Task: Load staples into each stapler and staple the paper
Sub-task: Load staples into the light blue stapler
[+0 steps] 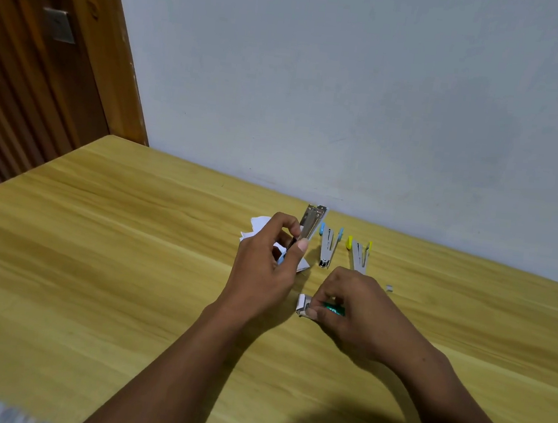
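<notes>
In the head view the left grip [265, 261] is clenched round an opened stapler [310, 223], lifted off the wooden counter [112, 245] with its metal arms tilted up towards the wall, in front of some white paper [258, 224] lying on the counter. The right grip [360, 309], low on the counter just beside it, grasps a green staple box [334, 309] with a silvery block of staples [303, 304] showing at its left end. Beyond the hands a blue stapler [328, 249] and a yellow stapler [359, 256] lie splayed open side by side, with a loose staple piece [389, 288] near the yellow one.
</notes>
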{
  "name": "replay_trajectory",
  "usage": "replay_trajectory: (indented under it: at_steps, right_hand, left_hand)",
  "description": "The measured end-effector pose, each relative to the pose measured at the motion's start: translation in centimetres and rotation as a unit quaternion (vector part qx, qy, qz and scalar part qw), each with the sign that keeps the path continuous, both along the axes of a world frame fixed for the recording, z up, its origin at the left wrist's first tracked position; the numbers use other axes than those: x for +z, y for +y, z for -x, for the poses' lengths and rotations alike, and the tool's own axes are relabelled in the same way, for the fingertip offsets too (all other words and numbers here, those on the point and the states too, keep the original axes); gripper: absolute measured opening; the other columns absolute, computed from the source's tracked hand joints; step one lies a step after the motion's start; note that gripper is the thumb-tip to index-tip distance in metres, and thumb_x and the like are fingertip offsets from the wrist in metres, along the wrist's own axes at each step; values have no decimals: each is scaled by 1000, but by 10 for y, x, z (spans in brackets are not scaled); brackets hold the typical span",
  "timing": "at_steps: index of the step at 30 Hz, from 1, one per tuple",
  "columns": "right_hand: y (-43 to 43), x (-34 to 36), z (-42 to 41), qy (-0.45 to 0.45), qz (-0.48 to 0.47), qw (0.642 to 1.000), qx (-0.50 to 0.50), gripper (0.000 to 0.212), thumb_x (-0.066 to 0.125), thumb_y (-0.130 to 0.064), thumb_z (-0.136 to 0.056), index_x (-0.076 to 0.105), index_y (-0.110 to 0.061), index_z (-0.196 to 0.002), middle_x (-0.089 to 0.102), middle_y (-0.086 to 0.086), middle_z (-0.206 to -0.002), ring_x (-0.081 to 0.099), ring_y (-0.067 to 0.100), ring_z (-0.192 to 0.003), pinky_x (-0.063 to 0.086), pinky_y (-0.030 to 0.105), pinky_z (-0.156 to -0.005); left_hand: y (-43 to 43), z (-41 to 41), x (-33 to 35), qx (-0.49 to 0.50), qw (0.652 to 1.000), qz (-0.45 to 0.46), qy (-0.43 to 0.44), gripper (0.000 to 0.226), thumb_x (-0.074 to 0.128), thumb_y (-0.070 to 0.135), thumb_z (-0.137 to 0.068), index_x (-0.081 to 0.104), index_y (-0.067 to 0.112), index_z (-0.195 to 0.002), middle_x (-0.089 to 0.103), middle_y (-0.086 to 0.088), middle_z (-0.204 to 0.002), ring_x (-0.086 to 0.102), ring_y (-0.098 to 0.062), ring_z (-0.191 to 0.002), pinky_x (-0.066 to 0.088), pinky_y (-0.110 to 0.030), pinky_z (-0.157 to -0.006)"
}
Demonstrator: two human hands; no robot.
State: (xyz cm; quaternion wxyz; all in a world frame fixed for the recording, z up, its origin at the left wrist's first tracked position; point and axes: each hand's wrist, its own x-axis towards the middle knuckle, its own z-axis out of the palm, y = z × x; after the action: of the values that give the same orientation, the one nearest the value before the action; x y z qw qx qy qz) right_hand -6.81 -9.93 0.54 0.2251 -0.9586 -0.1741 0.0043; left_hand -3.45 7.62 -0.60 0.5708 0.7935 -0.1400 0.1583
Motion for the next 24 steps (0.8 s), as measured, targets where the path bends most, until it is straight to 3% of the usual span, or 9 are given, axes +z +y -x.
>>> replay_trajectory:
  at_steps: [5,8,12,14,16,19,22,24]
  right_hand:
    - [-3,-3,3,-3,-64,998,-1,5,69,-31,-80,72,-28,-77,63,-9,-87,59,6,-86,52,35,-76]
    - [-5,3,2,17,-199,979,-40,6,72,-17,-75,71,-19,-68,71,-4,-81,65,6,-77,51,23,-69]
    - [-13,12,0,54,-433,893,-111,16,65,9,-84,62,4,-69,76,12,-76,72,20,-69,56,30,-58]
    - [-17,19,0,56,-507,850,-132,16,63,12,-85,60,2,-73,73,17,-71,69,21,-58,50,28,-45]
    - [-23,27,-1,61,-545,824,-141,14,66,11,-83,61,-3,-85,70,20,-68,66,22,-54,46,27,-42]
    - [-32,39,-3,68,-509,848,-128,15,71,4,-82,71,-4,-95,69,17,-68,63,20,-56,45,25,-43]
    - [-39,54,-1,61,-474,871,-111,7,74,-1,-80,75,-2,-86,67,27,-73,60,19,-56,43,25,-42]
    - [-41,64,1,53,-454,883,-106,5,75,0,-80,74,-2,-84,71,29,-80,67,21,-62,50,26,-47]
  left_hand:
    - [1,1,0,-5,1000,1,4,13,63,24,-96,52,30,-94,64,0,-78,48,-3,-51,35,-11,-52]
    - [2,0,1,-4,1000,1,7,14,64,24,-96,52,31,-92,65,-1,-77,48,-3,-51,34,-12,-52]
    - [1,1,1,-15,1000,-22,-4,13,66,23,-95,55,28,-91,65,5,-76,49,-4,-52,33,-11,-52]
    - [1,3,1,-29,999,-33,-14,12,67,23,-93,57,27,-91,65,5,-75,48,-9,-51,34,-15,-50]
    - [1,5,1,-52,997,-46,-28,11,68,24,-92,58,28,-90,64,4,-75,51,-22,-55,40,-27,-50]
    - [0,5,0,-86,992,-76,-54,10,70,24,-91,60,24,-88,62,4,-76,52,-25,-55,44,-35,-51]
    - [-1,6,0,-109,987,-100,-63,10,72,27,-88,63,24,-87,64,6,-76,55,-20,-57,46,-31,-53]
    - [-3,7,0,-115,984,-117,-68,10,73,28,-88,64,24,-87,65,7,-75,55,-16,-59,45,-25,-54]
